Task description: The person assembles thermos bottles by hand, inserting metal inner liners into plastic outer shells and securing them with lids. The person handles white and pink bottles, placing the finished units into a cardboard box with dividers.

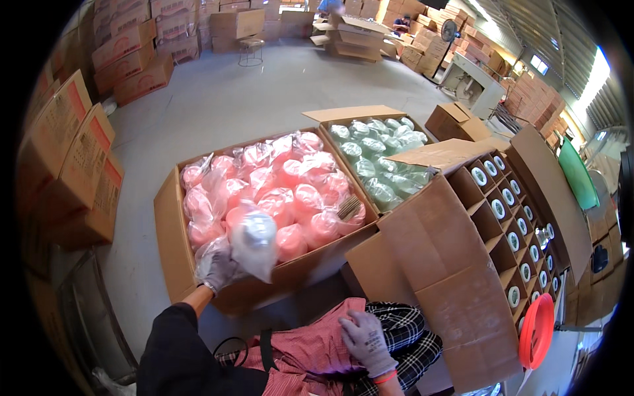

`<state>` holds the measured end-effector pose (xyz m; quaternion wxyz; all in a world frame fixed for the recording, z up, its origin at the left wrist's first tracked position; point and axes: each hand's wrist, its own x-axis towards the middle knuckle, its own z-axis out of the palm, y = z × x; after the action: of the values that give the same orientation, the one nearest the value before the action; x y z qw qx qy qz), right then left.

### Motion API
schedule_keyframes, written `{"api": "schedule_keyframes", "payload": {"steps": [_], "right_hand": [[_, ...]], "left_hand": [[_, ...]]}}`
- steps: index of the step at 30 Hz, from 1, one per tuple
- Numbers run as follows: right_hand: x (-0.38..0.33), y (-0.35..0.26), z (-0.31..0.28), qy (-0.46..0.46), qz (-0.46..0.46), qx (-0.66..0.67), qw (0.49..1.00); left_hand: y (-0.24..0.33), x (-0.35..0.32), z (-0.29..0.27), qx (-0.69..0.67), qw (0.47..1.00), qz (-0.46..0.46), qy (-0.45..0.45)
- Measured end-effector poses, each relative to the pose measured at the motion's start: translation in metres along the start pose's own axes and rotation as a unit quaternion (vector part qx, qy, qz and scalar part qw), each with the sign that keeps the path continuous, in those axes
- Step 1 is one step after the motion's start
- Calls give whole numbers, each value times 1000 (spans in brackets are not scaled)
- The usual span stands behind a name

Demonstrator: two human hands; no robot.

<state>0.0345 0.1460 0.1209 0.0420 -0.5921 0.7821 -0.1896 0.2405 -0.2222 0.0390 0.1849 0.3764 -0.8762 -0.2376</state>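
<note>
My gloved left hand [221, 267] is at the near left corner of a cardboard box [173, 218] full of pink rounded containers [290, 173] in clear plastic bags. Its fingers are closed on a bagged clear container [256, 234] with a whitish round end; this hangs blurred above the pink ones, and the grip is partly hidden. My gloved right hand [370, 342] lies on my lap, fingers apart and holding nothing, over a pink checked apron [307, 340].
Beyond stands a box of bagged green containers [380, 162]. At right, a tilted box with dividers [489, 247] holds several white-topped containers; a red round lid-like piece [536, 331] is at its near edge. Stacked cartons [86, 158] line the left. A stool [251, 49] stands farther back.
</note>
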Motion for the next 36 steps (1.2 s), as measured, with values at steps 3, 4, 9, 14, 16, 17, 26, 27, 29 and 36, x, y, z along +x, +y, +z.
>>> {"api": "schedule_keyframes", "payload": {"steps": [3,4,9,14,16,17,26,27,29,36], "right_hand": [[-1,3,-19,8,18,-27,999],[0,3,-24,23,19,-43,999],[-7,17,-17,68,45,-107,991],[0,12,-10,62,57,-110,990],[1,15,-12,67,66,-116,989],[1,13,-10,67,55,-108,990],[-1,10,-8,85,66,-107,988],[1,10,-8,79,72,-114,988],[1,12,-5,76,75,-110,988],[-3,12,-10,57,106,-94,988]], "left_hand": [[-39,5,61,-39,990,-104,-83],[-66,5,84,-52,987,-116,-101],[-22,51,22,-77,873,-202,-437],[-76,41,76,42,896,-65,-438],[-29,24,68,85,937,-65,-332],[-68,13,75,50,937,-42,-343],[-62,134,-4,152,981,-6,-122],[-74,143,14,179,974,-27,-136],[-90,152,52,232,956,-66,-167],[-6,166,-32,226,971,-16,-77]]}}
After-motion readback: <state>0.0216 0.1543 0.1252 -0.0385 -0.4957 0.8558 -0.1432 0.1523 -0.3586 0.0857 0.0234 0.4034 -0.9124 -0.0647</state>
